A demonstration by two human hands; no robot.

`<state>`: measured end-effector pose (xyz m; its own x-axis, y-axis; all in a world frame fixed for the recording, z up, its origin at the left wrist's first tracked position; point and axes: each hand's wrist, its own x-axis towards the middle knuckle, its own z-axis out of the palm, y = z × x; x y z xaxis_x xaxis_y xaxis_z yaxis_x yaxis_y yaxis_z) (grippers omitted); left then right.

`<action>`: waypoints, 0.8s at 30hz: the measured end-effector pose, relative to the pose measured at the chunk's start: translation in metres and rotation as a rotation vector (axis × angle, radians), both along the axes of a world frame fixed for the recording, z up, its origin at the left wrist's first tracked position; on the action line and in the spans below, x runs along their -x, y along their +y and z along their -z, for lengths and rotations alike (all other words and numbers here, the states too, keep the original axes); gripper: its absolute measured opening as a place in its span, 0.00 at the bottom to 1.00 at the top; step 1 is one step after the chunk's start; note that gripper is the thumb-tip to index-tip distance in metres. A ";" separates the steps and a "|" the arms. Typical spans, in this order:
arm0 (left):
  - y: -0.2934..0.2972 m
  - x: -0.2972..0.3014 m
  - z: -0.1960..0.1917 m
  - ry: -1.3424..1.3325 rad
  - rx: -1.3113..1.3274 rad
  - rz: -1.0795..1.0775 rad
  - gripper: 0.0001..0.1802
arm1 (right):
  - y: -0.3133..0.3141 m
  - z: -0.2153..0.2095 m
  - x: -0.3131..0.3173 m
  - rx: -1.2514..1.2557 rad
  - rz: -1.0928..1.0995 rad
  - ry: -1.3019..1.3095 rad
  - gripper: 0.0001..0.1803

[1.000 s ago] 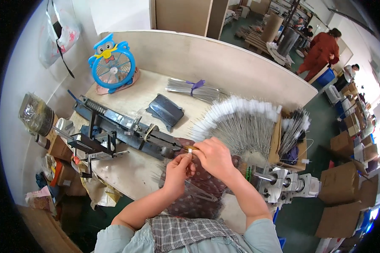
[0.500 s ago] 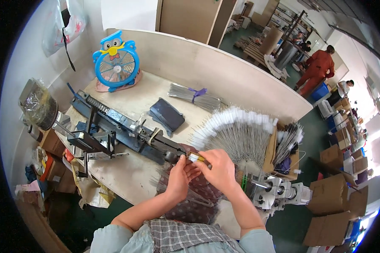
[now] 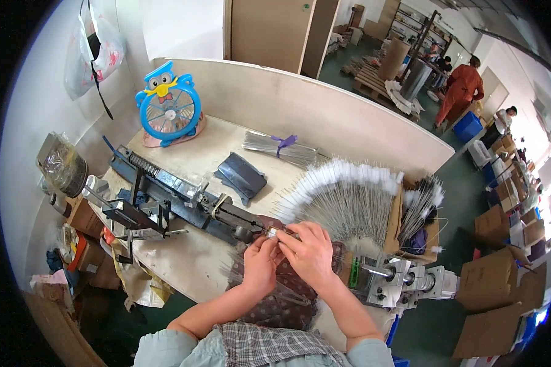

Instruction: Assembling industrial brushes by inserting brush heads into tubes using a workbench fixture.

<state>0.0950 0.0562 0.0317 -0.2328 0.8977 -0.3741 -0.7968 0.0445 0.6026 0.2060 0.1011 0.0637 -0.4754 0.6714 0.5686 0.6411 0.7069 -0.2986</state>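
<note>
Clock reference: positions are read from the joined fingertips, with twelve pointing away from the body.
Small white piece (image 3: 272, 232): held at the clock centre, just beside the near end of the dark metal jig; contact with the jig cannot be told.
Right hand (image 3: 311, 254): the white piece is pinched between thumb and forefinger, presumably because so small a part is best steadied by fingertips.
Left hand (image 3: 261, 264): fingers are curled and brought together just under the piece; whether anything is gripped there cannot be told.
Dark metal jig (image 3: 183, 186): laid toward ten o'clock, its near end turned to the hands, likely for short reach.
White-tipped wires (image 3: 349, 202): fanned at two o'clock, white tips outward and bare ends inward, probably to prevent tangling.
Wire bundle (image 3: 294, 150): placed at twelve, bound with a purple tie (image 3: 284, 144), apparently against scattering.
Dotted cloth (image 3: 292, 309): spread at six o'clock, seemingly as lap cover.
Spindle machine (image 3: 404, 278): sited between three and four, well apart from the hands.
</note>
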 end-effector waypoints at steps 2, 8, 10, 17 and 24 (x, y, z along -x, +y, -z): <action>0.001 0.002 0.001 0.022 0.009 0.013 0.04 | 0.002 0.000 -0.001 -0.004 -0.016 -0.026 0.14; 0.000 0.001 0.005 0.046 -0.019 0.045 0.05 | -0.004 -0.006 -0.015 0.040 -0.004 -0.033 0.15; -0.001 0.001 0.003 0.049 -0.041 0.058 0.06 | -0.003 -0.005 -0.011 0.041 -0.030 -0.009 0.15; -0.002 0.005 0.006 -0.013 -0.012 0.061 0.07 | 0.001 -0.007 0.004 0.114 -0.099 -0.028 0.17; -0.001 0.008 0.009 -0.118 -0.036 0.070 0.12 | 0.007 -0.008 0.004 0.145 -0.133 -0.013 0.17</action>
